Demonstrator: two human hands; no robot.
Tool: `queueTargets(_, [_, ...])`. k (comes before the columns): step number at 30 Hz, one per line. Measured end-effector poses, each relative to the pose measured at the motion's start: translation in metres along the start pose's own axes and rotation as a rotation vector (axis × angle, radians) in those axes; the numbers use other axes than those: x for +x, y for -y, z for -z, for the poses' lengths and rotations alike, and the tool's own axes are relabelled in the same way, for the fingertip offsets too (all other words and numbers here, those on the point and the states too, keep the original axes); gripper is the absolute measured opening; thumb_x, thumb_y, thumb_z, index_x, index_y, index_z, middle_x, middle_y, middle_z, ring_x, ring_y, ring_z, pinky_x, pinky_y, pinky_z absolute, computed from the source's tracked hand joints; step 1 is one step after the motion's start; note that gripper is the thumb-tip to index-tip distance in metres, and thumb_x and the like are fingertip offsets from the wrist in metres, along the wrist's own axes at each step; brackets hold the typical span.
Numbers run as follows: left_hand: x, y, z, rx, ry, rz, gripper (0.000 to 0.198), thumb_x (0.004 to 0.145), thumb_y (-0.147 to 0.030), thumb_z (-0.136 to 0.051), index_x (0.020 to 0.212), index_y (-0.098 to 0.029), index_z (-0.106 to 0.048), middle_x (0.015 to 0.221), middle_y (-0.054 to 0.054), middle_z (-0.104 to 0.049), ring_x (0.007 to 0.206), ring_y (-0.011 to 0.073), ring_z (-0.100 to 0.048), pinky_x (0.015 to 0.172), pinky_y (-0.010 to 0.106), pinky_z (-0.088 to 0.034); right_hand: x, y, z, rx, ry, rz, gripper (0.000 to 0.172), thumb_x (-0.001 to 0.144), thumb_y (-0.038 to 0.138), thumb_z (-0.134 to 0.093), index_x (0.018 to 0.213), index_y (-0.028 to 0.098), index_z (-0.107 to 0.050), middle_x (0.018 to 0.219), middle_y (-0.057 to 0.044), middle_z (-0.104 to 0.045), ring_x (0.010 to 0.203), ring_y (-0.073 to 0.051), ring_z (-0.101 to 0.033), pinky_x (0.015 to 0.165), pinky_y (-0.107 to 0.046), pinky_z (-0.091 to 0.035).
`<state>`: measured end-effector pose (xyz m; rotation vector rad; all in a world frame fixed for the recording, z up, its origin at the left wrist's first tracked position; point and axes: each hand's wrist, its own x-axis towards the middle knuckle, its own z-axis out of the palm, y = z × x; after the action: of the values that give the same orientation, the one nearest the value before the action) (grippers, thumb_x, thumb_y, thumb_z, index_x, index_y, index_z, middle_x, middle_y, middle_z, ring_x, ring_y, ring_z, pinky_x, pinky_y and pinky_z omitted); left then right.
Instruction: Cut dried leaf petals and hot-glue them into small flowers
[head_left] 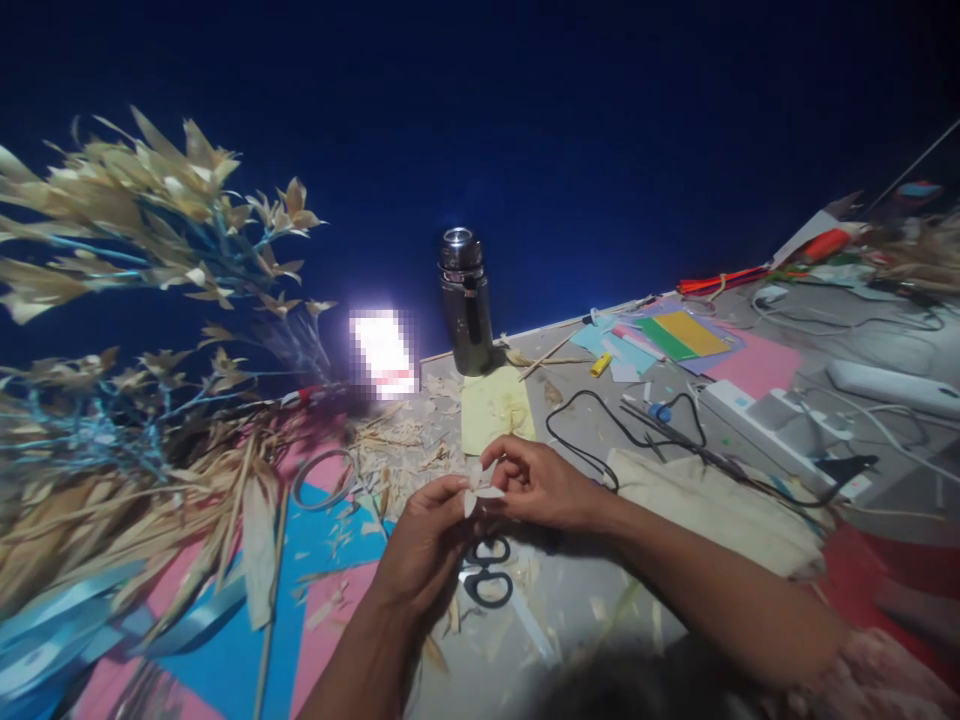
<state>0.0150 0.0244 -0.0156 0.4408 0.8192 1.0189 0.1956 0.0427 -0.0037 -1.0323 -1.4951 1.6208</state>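
Forearms (720, 585) extend forward, left hand (433, 520) and right hand (546, 482) pinching a pale petal-like piece (484, 493).

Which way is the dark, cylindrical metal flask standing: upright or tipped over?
Upright: the dark, cylindrical metal flask rests on its base, with its round silver cap uppermost and its body rising nearly vertically.

Fingers (450, 488) hide part of the pale piece (489, 492), centre frame! Bright patch (384, 350) left of centre: pixelated, unreadable. Blue ribbon (52, 640), lower left, blurred and edge-cut.
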Motion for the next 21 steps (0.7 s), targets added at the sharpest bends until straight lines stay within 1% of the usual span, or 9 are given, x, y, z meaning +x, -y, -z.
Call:
queueTargets(3, [0.003, 0.002, 0.002, 0.011, -0.016, 0.003, 0.03, 0.053, -0.016, -0.098, 0.074, -0.009, -0.077, 0.07, 0.009, -0.074, 0.06, 0.013, -0.066, 0.06, 0.021, -0.057, -0.004, 0.01, 0.008, -0.211, 0.028, 0.01, 0.031, 0.079, 0.029, -0.077, 0.104, 0.02, -0.061, 0.076, 0.004, -0.064, 0.06, -0.012, -0.056, 0.055, -0.022, -0.038])
queueTargets(5, [0.006, 0.002, 0.005, -0.014, -0.07, 0.001, 0.029, 0.055, -0.014, -0.097, 0.074, -0.007, -0.076, 0.068, 0.007, -0.071, 0.059, 0.0106, -0.063, 0.056, 0.018, -0.054, -0.012, 0.019, 0.016, -0.546, 0.044, 0.047, 0.019, 0.085, 0.024, -0.072, 0.102, 0.021, -0.065, 0.08, 0.001, -0.068, 0.068, -0.015, -0.06, 0.062, -0.025, -0.04])
queueTargets(7, [0.01, 0.002, 0.008, -0.035, -0.119, -0.003, 0.024, 0.06, -0.012, -0.094, 0.072, -0.007, -0.073, 0.063, 0.003, -0.065, 0.054, 0.008, -0.057, 0.048, 0.014, -0.048, -0.025, 0.026, 0.025, -0.973, 0.057, 0.108, 0.013, 0.085, 0.021, -0.073, 0.096, 0.021, -0.067, 0.09, -0.003, -0.071, 0.081, -0.02, -0.063, 0.069, -0.029, -0.04])
queueTargets(8, [0.012, 0.002, 0.01, -0.043, -0.137, -0.009, 0.022, 0.063, -0.011, -0.091, 0.071, -0.008, -0.072, 0.062, 0.002, -0.062, 0.052, 0.0071, -0.055, 0.045, 0.013, -0.045, -0.032, 0.026, 0.029, -1.133, 0.07, 0.112, 0.013, 0.085, 0.021, -0.074, 0.096, 0.02, -0.067, 0.095, -0.006, -0.071, 0.086, -0.023, -0.063, 0.072, -0.031, -0.04])
queueTargets(10, [0.014, 0.002, 0.012, -0.05, -0.159, -0.025, 0.016, 0.069, -0.009, -0.087, 0.073, -0.009, -0.071, 0.063, 0.001, -0.061, 0.053, 0.007, -0.055, 0.045, 0.013, -0.044, -0.045, 0.02, 0.034, -1.333, 0.072, 0.093, 0.014, 0.085, 0.019, -0.074, 0.096, 0.018, -0.066, 0.1, -0.01, -0.069, 0.092, -0.026, -0.061, 0.075, -0.034, -0.041])
queueTargets(12, [0.015, 0.002, 0.013, -0.065, -0.203, -0.057, 0.012, 0.073, -0.005, -0.083, 0.074, -0.009, -0.071, 0.068, 0.002, -0.063, 0.057, 0.0081, -0.059, 0.048, 0.014, -0.049, -0.054, 0.007, 0.035, -1.394, 0.053, 0.091, 0.011, 0.088, 0.015, -0.067, 0.099, 0.017, -0.066, 0.101, -0.012, -0.067, 0.093, -0.027, -0.059, 0.078, -0.036, -0.041])
queueTargets(14, [0.015, 0.001, 0.012, -0.088, -0.253, -0.096, 0.01, 0.075, -0.001, -0.079, 0.075, -0.009, -0.072, 0.072, 0.004, -0.067, 0.06, 0.0091, -0.062, 0.052, 0.015, -0.053, -0.058, -0.005, 0.035, -1.386, 0.038, 0.106, 0.017, 0.09, 0.009, -0.058, 0.103, 0.017, -0.066, 0.103, -0.012, -0.065, 0.094, -0.027, -0.057, 0.081, -0.038, -0.041])
queueTargets(17, [0.016, 0.0, 0.011, -0.125, -0.299, -0.152, 0.011, 0.077, 0.001, -0.076, 0.076, -0.009, -0.074, 0.075, 0.005, -0.071, 0.065, 0.0107, -0.065, 0.059, 0.018, -0.058, -0.059, -0.018, 0.035, -1.312, 0.023, 0.122, 0.03, 0.083, 0.006, -0.057, 0.109, 0.017, -0.067, 0.112, -0.013, -0.063, 0.101, -0.028, -0.055, 0.087, -0.041, -0.042])
queueTargets(21, [0.019, -0.001, 0.012, -0.149, -0.32, -0.188, 0.013, 0.076, 0.001, -0.077, 0.073, -0.011, -0.074, 0.074, 0.005, -0.073, 0.068, 0.0128, -0.068, 0.064, 0.021, -0.06, -0.059, -0.023, 0.045, -1.192, -0.027, 0.188, 0.044, 0.074, 0.006, -0.059, 0.115, 0.018, -0.066, 0.124, -0.013, -0.061, 0.111, -0.03, -0.053, 0.095, -0.043, -0.041])
